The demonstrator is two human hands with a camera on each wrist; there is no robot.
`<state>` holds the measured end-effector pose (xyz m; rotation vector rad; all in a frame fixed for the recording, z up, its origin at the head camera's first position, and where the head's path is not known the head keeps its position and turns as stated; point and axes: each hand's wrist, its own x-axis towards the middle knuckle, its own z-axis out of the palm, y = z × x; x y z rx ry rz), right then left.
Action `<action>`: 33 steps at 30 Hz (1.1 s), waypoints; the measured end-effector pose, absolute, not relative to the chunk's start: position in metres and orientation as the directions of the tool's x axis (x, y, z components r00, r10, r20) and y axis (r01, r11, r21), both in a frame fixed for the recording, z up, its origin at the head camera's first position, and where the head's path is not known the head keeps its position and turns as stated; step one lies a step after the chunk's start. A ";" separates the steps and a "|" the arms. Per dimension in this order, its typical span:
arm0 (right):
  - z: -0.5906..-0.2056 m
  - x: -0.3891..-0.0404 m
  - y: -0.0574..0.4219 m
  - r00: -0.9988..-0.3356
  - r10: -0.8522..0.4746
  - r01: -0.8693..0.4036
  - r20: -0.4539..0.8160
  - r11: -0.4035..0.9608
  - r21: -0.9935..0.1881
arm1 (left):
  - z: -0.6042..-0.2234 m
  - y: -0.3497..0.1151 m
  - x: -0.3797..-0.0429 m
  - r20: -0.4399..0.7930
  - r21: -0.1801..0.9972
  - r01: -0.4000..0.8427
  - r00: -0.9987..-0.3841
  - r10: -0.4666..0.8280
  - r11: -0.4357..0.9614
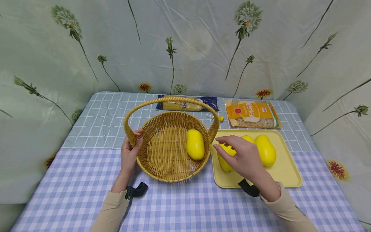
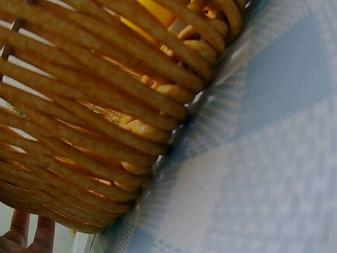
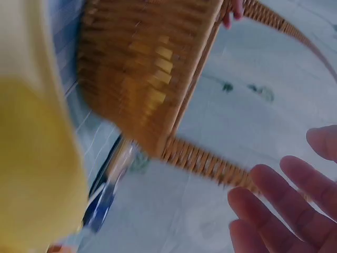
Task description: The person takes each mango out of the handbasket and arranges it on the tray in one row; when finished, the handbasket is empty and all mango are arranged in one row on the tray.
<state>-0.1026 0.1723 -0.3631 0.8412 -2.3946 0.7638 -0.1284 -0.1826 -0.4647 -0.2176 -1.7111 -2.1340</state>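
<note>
My left hand (image 1: 130, 151) grips the side of a round wicker basket (image 1: 171, 178) where its tall handle (image 1: 165, 100) meets the rim. In the left wrist view, fingertips (image 2: 43, 232) show beyond the woven wall. One smooth, yellow, oblong fruit (image 1: 195, 144) lies inside the basket, against its right wall. Over the left part of a yellow tray (image 1: 285, 175), my right hand (image 1: 243, 156) hovers with its fingers loosely bent and nothing in them. Similar yellow fruits (image 1: 265, 150) sit on the tray, some partly hidden by that hand. The right wrist view shows the fingers spread near the basket handle.
Behind the basket lies a dark blue pack of long noodles (image 1: 182, 104). An orange bag of dry noodles (image 1: 252, 114) is behind the tray. A small yellow item (image 1: 221, 119) rests between them. Checked cloths (image 1: 185, 209) cover the table, with a patterned curtain at the back.
</note>
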 end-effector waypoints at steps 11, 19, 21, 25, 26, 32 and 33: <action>-0.353 -0.112 0.122 -0.820 -0.505 -0.571 0.269 0.706 -0.419 | -0.464 -0.182 -0.129 0.354 0.906 0.389 -0.913 -0.205 -0.168; -0.346 -0.128 0.097 -0.868 -0.495 -0.432 -0.036 0.789 -0.436 | -0.464 -0.183 -0.129 0.362 0.902 0.397 -0.909 -0.205 -0.168; -0.344 -0.132 0.092 -0.866 -0.492 -0.408 -0.094 0.802 -0.437 | -0.464 -0.183 -0.129 0.364 0.902 0.399 -0.908 -0.207 -0.164; -0.345 -0.139 0.086 -0.860 -0.483 -0.372 -0.161 0.812 -0.449 | -0.464 -0.183 -0.129 0.364 0.903 0.400 -0.907 -0.212 -0.160; -0.346 -0.140 0.085 -0.859 -0.482 -0.366 -0.171 0.814 -0.452 | -0.464 -0.183 -0.129 0.363 0.904 0.398 -0.907 -0.214 -0.156; -0.350 -0.146 0.078 -0.867 -0.467 -0.361 -0.177 0.831 -0.423 | -0.466 -0.183 -0.129 0.362 0.907 0.395 -0.908 -0.210 -0.147; -0.351 -0.147 0.077 -0.868 -0.465 -0.364 -0.173 0.834 -0.415 | -0.466 -0.183 -0.129 0.361 0.907 0.394 -0.908 -0.210 -0.147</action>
